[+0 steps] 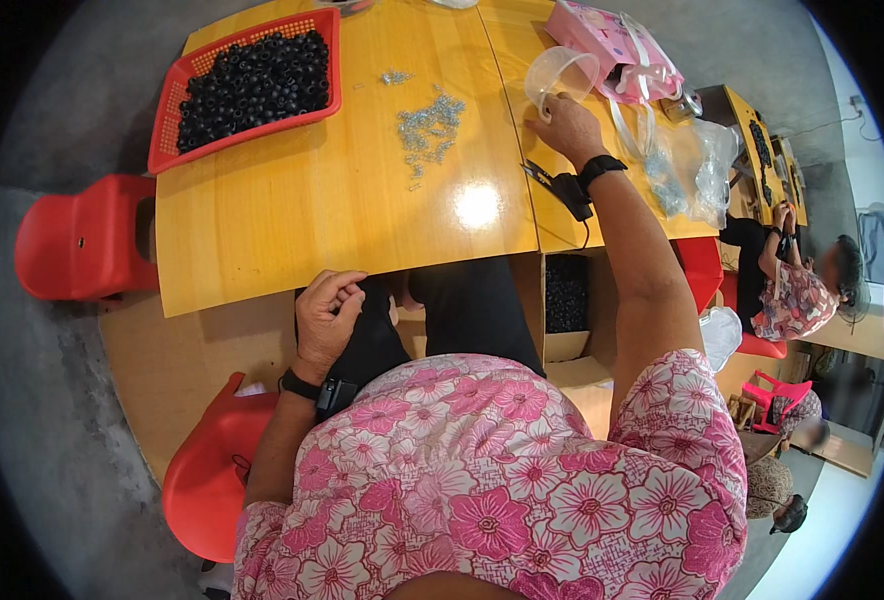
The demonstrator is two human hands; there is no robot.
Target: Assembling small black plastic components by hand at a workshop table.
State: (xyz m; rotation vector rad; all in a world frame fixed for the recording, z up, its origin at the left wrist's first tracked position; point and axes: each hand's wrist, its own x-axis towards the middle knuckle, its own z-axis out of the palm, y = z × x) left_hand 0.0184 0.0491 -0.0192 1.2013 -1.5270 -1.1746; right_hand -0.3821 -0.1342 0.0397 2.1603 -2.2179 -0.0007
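My right hand [570,128] is closed on the near rim of a clear plastic tub [574,68], which is tilted over the right part of the yellow table [322,220]. My left hand [330,312] is at the table's near edge above my lap, its fingers loosely bent and nothing visible in them. Small clear-and-silver pieces [430,128] lie scattered on the tabletop between the hands and the far edge. At the far left is a red plastic basket [159,135], filled with round black parts [257,85] that have holes. A black clip-like device [565,190] with a cable lies beside my right wrist.
A pink bag [602,40] and clear plastic bags [707,165] occupy the table's right side. Under it stands a cardboard box [567,345] with black parts. Red chairs [82,235] stand at left. Another person [797,295] works at a table on the right.
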